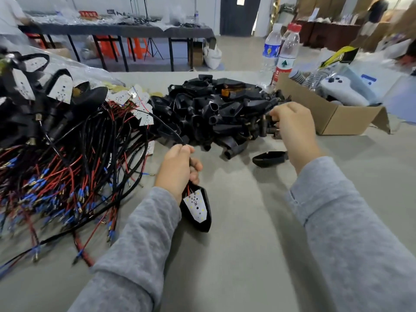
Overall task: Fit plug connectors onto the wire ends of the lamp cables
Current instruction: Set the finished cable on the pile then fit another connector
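Left hand (177,170) grips a black cable (166,129) above a lamp housing (198,210) near six o'clock, while the right hand (292,127) pinches a connector (263,129) from the black pile (213,109) at twelve. Many finished blue-tipped leads (56,188) lie at nine, this one seemingly unfitted; bare tabletop (258,221) toward five leaves working room.

Two clear plastic bottles (281,52) stand at one o'clock on the grey table (247,244). Open cardboard box (337,115) at two o'clock, holding a white controller (337,84). Dark trestle table (117,30) at eleven o'clock, cluttered.
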`<action>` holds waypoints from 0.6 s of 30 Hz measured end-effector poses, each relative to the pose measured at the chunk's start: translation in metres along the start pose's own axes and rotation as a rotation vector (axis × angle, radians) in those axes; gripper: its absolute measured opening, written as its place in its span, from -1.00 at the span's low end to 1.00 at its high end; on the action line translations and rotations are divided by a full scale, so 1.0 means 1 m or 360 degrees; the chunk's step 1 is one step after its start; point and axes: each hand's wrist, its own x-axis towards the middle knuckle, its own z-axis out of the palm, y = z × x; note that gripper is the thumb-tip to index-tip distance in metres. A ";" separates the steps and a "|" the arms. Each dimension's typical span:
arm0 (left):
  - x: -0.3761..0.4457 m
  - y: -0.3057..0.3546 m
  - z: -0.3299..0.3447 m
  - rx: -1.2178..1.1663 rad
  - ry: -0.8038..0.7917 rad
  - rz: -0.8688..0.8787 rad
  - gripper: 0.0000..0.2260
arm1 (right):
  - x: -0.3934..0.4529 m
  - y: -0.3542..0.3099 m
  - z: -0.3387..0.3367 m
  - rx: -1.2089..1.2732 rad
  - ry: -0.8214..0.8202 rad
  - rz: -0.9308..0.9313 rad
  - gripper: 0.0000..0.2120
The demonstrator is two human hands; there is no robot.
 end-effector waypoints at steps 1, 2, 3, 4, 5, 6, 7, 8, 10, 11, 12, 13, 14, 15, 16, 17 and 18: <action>0.000 -0.001 0.001 0.0038 -0.0022 -0.0015 -0.80 | 0.008 0.009 -0.004 -0.0054 0.0054 0.0047 -0.86; 0.000 -0.002 0.001 0.0071 -0.0047 -0.0030 -0.80 | 0.015 0.018 -0.008 -0.0133 0.0091 0.0087 -0.87; 0.001 -0.003 0.000 0.0099 -0.0073 -0.0041 -0.80 | 0.022 0.028 -0.011 -0.0240 0.0120 0.0124 -0.86; 0.001 -0.003 0.000 0.0126 -0.0095 -0.0050 -0.80 | 0.028 0.036 -0.013 -0.0350 0.0138 0.0167 -0.81; 0.002 -0.004 -0.001 0.0152 -0.0110 -0.0059 -0.81 | 0.033 0.043 -0.016 -0.0440 0.0134 0.0223 -0.72; 0.002 -0.004 -0.002 0.0169 -0.0119 -0.0068 -0.81 | 0.038 0.050 -0.018 -0.0511 0.0098 0.0277 -0.65; 0.002 -0.003 -0.002 0.0179 -0.0126 -0.0078 -0.81 | 0.042 0.058 -0.019 -0.0602 0.0022 0.0315 -0.60; 0.002 -0.003 -0.002 0.0186 -0.0134 -0.0087 -0.82 | 0.044 0.064 -0.019 -0.0717 -0.0077 0.0335 -0.58; 0.002 -0.003 -0.001 0.0189 -0.0144 -0.0109 -0.82 | 0.040 0.072 -0.017 -0.0952 -0.0180 0.0339 -0.56; 0.002 -0.003 -0.001 0.0179 -0.0145 -0.0121 -0.83 | 0.037 0.074 -0.017 -0.1015 -0.0169 0.0322 -0.54; 0.002 -0.002 -0.001 0.0167 -0.0143 -0.0129 -0.83 | 0.034 0.076 -0.016 -0.1044 -0.0132 0.0281 -0.53; 0.001 -0.002 -0.001 0.0156 -0.0141 -0.0133 -0.82 | 0.032 0.076 -0.015 -0.1041 -0.0092 0.0231 -0.55; 0.001 -0.002 -0.001 0.0152 -0.0138 -0.0131 -0.82 | 0.030 0.076 -0.013 -0.1006 -0.0048 0.0181 -0.61; 0.001 -0.002 0.000 0.0152 -0.0135 -0.0128 -0.82 | 0.030 0.076 -0.012 -0.0962 -0.0012 0.0141 -0.69; 0.000 -0.002 0.000 0.0155 -0.0134 -0.0124 -0.82 | 0.030 0.076 -0.010 -0.0931 0.0004 0.0115 -0.77; 0.000 -0.001 0.000 0.0158 -0.0133 -0.0122 -0.82 | 0.030 0.076 -0.008 -0.0937 -0.0007 0.0105 -0.85; 0.000 -0.002 -0.001 0.0161 -0.0128 -0.0124 -0.81 | 0.029 0.077 -0.005 -0.0971 -0.0037 0.0099 -0.91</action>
